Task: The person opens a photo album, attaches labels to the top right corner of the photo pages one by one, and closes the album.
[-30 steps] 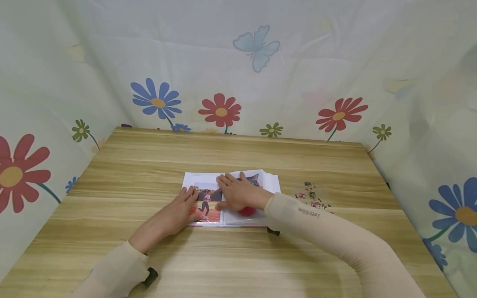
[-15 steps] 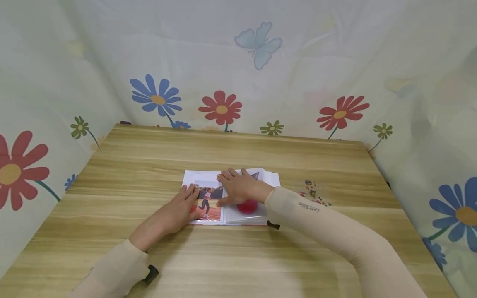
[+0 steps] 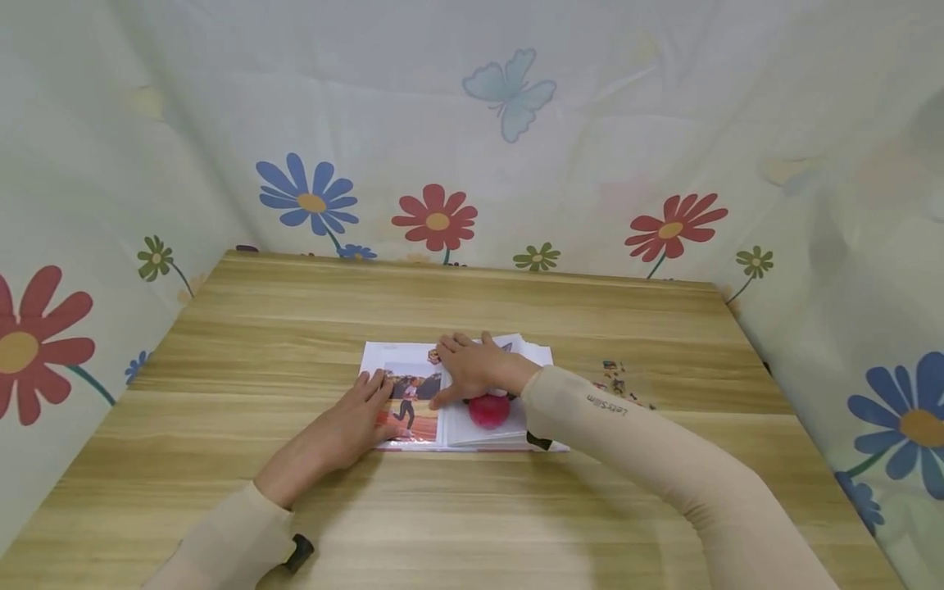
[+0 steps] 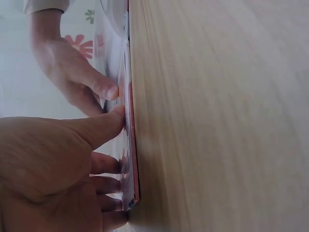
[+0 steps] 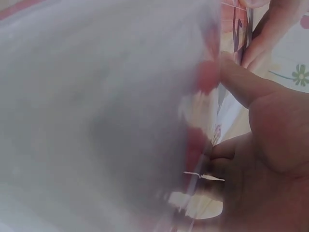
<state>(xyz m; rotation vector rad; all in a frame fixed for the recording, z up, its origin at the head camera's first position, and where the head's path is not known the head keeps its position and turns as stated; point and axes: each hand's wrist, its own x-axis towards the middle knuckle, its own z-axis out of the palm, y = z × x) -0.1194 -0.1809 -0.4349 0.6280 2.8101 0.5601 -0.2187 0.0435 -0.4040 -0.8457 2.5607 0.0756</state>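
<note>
An open photo album [image 3: 376, 354] lies on the table. Its left page carries a photo of a runner [image 3: 413, 401], and a small colourful sticker [image 3: 433, 356] sits above that photo near the fold. My left hand [image 3: 350, 422] rests on the left page's outer edge, its thumb on the page in the left wrist view. The right hand [image 3: 475, 367] lies with extended fingers over the right page and hides most of a picture there. Below that hand a red round shape [image 3: 489, 411] shows. In the right wrist view a glossy clear page [image 5: 120, 111] bulges close to the camera.
To the right of the album, partly behind the right sleeve [image 3: 627, 426], lies a clear sheet of small stickers [image 3: 614, 377]. The wooden table [image 3: 413, 524] meets a flower-printed curtain [image 3: 590, 164] at its back and sides.
My right hand has shifted slightly right and away from me, so the sticker and the red shape show more fully. The left hand stays in place.
</note>
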